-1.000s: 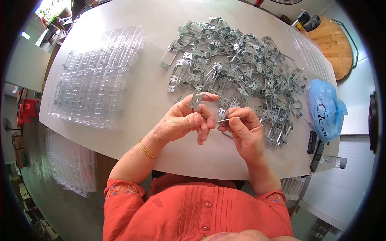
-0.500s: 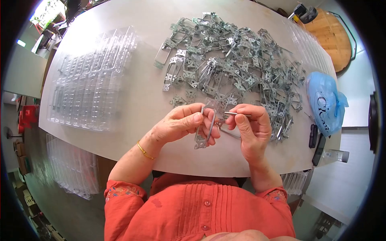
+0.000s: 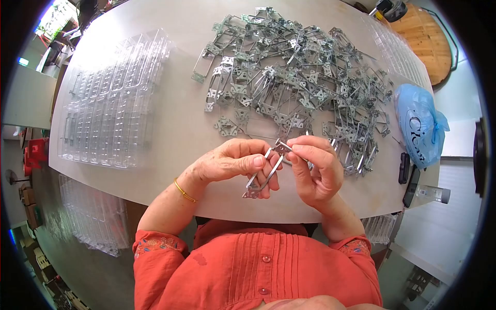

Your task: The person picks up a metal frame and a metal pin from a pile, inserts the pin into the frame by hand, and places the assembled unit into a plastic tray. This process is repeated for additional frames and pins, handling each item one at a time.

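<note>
My left hand [image 3: 232, 163] is closed around a narrow metal bracket [image 3: 252, 193], two parallel bars with a small holed plate at each end. The bracket slants, its lower plate toward my body. At its upper plate, my right hand [image 3: 318, 170] pinches a thin metal pin [image 3: 289, 147] between thumb and fingers. The pin's tip overlaps the upper plate in this view, and the fingers cover much of its length. Beyond both hands a big heap of similar metal brackets [image 3: 289, 77] covers the middle of the table.
Clear plastic trays [image 3: 111, 103] are stacked on the table [image 3: 181, 129] at left, with another tray [image 3: 400, 57] at far right. A blue plastic bag [image 3: 421, 126], a black object [image 3: 404, 168] and a clear bottle [image 3: 431, 194] line the right edge. More trays [image 3: 95, 214] stand below the left edge.
My right hand has brought the pin leftward to the bracket's upper end. The bracket has tilted and turned in my left hand. The view has shifted slightly.
</note>
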Action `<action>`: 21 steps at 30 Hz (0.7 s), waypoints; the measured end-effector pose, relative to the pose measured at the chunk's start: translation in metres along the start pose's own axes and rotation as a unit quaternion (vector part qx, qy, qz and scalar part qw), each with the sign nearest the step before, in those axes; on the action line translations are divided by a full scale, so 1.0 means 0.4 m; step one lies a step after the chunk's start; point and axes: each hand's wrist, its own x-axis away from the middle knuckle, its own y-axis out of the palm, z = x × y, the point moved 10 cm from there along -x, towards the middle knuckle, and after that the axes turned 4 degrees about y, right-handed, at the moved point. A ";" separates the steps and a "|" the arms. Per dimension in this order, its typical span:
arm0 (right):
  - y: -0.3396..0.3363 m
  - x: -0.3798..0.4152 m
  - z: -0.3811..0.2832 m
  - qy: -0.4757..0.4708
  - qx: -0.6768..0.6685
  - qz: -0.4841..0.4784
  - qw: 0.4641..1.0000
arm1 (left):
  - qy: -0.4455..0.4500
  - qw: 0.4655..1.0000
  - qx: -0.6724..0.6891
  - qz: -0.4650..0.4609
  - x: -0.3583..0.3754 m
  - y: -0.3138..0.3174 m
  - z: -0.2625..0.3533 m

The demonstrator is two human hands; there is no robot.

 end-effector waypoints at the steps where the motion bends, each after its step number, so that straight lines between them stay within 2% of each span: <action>1: -0.001 -0.002 -0.002 0.000 0.000 0.000 1.000 | -0.003 1.000 -0.007 0.001 0.001 -0.002 -0.002; 12: -0.006 -0.007 -0.022 -0.034 0.028 0.003 0.999 | -0.011 0.999 -0.031 0.002 0.000 -0.008 -0.004; 21: -0.005 -0.010 -0.022 -0.026 0.020 -0.003 0.999 | -0.015 1.000 -0.021 0.001 0.003 -0.006 -0.009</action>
